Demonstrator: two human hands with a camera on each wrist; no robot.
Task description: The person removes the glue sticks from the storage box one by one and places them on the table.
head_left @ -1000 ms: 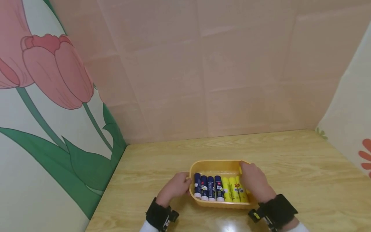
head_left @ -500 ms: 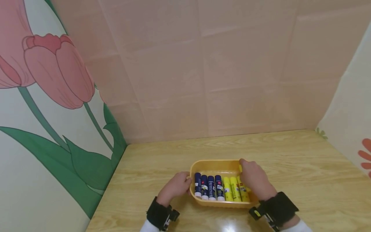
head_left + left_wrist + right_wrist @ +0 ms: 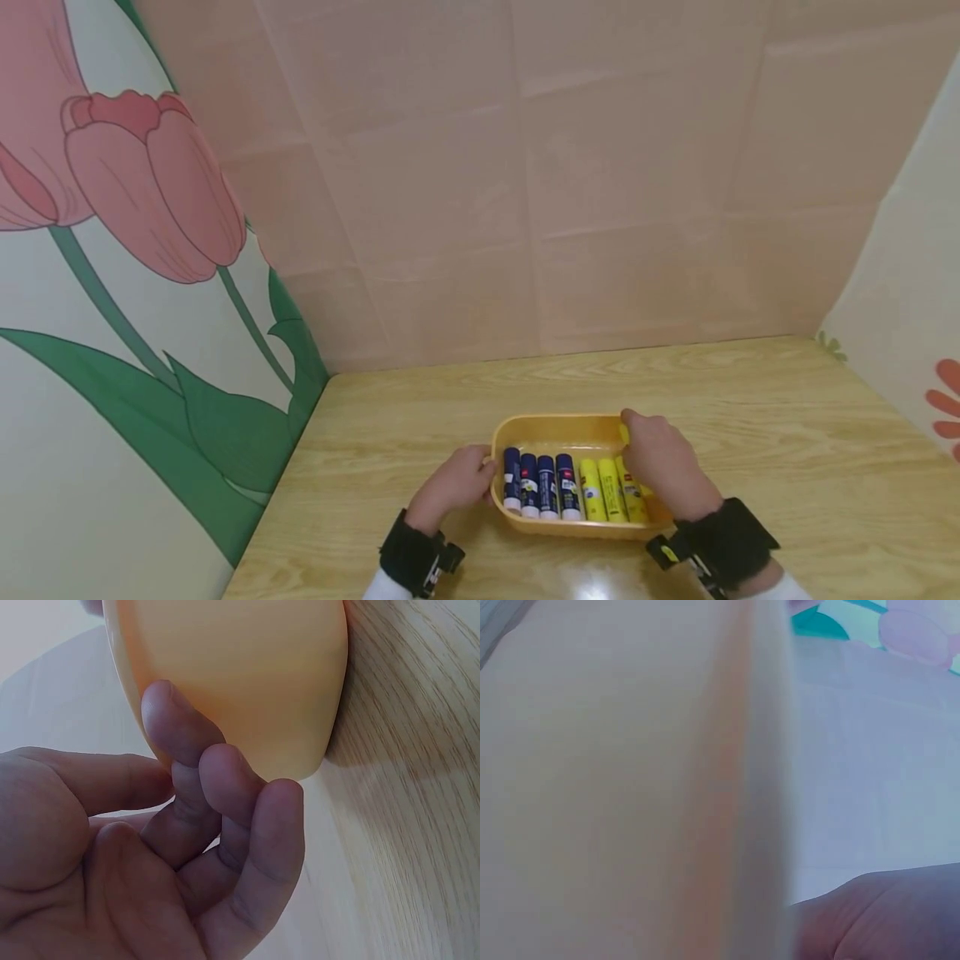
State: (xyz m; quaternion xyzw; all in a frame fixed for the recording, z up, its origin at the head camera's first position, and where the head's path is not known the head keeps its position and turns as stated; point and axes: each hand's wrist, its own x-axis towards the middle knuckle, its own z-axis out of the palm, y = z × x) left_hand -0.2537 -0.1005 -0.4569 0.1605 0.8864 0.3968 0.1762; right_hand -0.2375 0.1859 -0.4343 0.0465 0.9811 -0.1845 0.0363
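A yellow plastic basket (image 3: 555, 527) sits on the table with glue sticks lying side by side in it. Several dark blue glue sticks (image 3: 547, 487) fill its left half, and three yellow glue sticks (image 3: 612, 490) lie to their right. My left hand (image 3: 459, 481) pinches the basket's left end; in the left wrist view its curled fingers (image 3: 277, 825) rest against the outer wall. Over the basket's right end, my right hand (image 3: 663, 458) holds another yellow glue stick (image 3: 624, 433), mostly hidden beneath it. The basket's outer side (image 3: 592, 787) blurs across the right wrist view.
The wood-grain table (image 3: 405, 400) meets a pink-beige backdrop (image 3: 420, 183) behind the basket. A tulip-printed panel (image 3: 153, 200) stands at the left and a pale panel (image 3: 915, 267) at the right. Both wrists wear black straps (image 3: 727, 546).
My right hand has shifted slightly right at the basket's end. The yellow glue sticks have slid a little right and tilted, widening the gap beside the blue ones. The left hand stays put.
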